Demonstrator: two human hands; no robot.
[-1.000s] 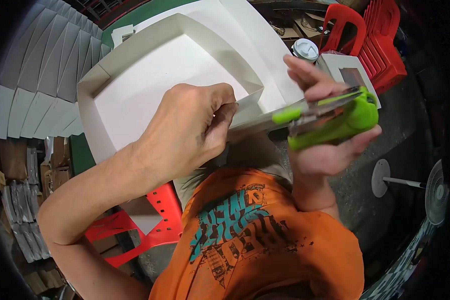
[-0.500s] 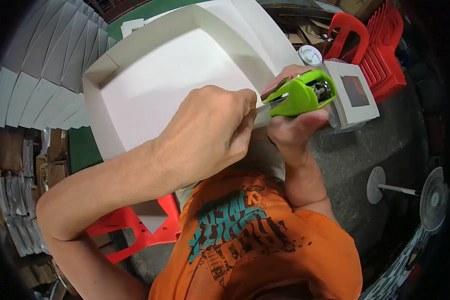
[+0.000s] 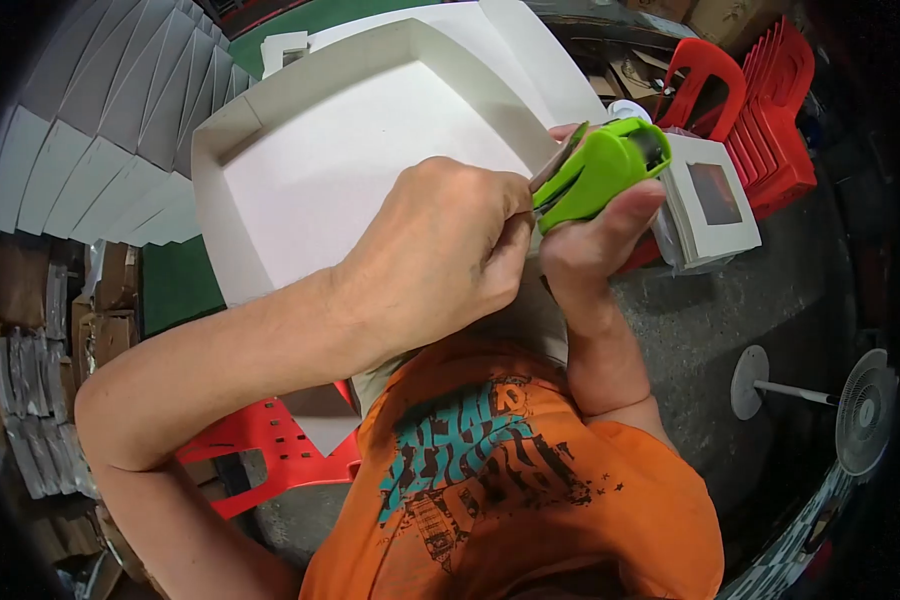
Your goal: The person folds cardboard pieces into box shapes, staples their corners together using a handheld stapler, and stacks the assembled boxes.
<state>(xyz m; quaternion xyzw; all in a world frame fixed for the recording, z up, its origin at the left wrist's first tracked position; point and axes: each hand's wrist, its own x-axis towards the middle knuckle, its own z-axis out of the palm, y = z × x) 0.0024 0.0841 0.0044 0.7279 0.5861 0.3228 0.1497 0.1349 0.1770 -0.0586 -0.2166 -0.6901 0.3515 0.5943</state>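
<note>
A large white cardboard box (image 3: 330, 165), open at the top with low folded walls, lies before me. My left hand (image 3: 450, 240) is closed in a pinch on the near-right corner of its wall; the fingers hide most of that corner. In my right hand (image 3: 595, 230) is a bright green stapler (image 3: 610, 175), gripped from around its body. The stapler's jaw end points left, against the corner beside my left fingertips. Whether a staple is in the card cannot be seen.
Stacked white box pieces (image 3: 100, 130) rise at the left. A windowed white box (image 3: 715, 195) stands at the right, near stacked red chairs (image 3: 770, 110). A fan (image 3: 863, 412) is at the far right. A red chair (image 3: 280, 445) is below my left arm.
The box and my left hand have shifted a little to the right in view. The stapler has turned and come closer to my left fingertips, its jaws now at the corner.
</note>
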